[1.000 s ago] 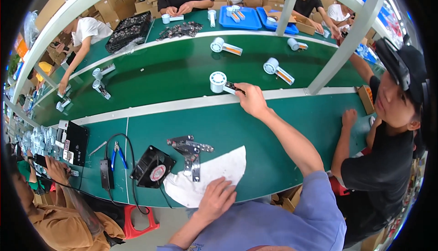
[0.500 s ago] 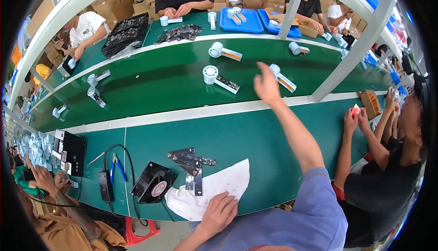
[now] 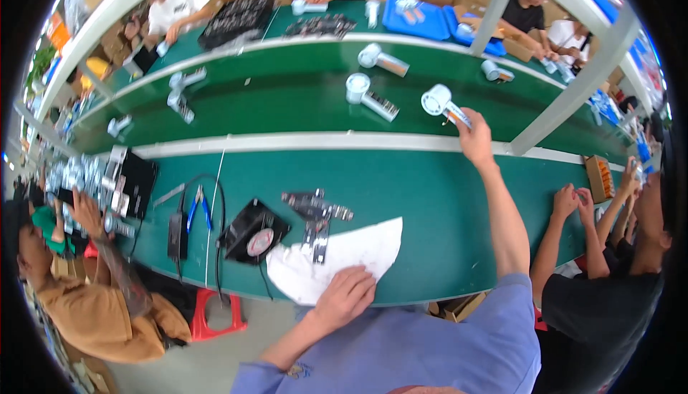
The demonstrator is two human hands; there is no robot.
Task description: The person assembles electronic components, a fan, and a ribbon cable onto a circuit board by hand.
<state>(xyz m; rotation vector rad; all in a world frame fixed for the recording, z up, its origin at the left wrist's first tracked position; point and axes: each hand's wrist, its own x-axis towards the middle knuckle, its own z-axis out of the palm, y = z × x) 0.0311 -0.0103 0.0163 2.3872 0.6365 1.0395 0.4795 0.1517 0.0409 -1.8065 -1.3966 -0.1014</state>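
My right hand [image 3: 474, 138] grips the handle of a pale blue-and-white handheld fan [image 3: 436, 100], its round head pointing to the left over the green belt [image 3: 301, 111]. Two similar handheld fans lie on the belt to its left, a nearer one [image 3: 356, 88] with a circuit board showing in its handle and a farther one [image 3: 370, 55]. My left hand [image 3: 347, 295] lies on a white sheet [image 3: 376, 247] at the bench's front edge, fingers extended and holding nothing. Several dark circuit boards [image 3: 315, 206] are piled beyond the sheet, some lying on it.
A black square cooling fan [image 3: 254, 233], blue-handled pliers [image 3: 199, 211] and a black power adapter [image 3: 178, 236] with its cable are left of the sheet. White rails and posts [image 3: 494, 14] frame the belt. Co-workers sit on both sides and across.
My right hand has closed on the handheld fan's handle and lifted it, drawing it slightly nearer. My left hand stays on the sheet. The whole view has shifted.
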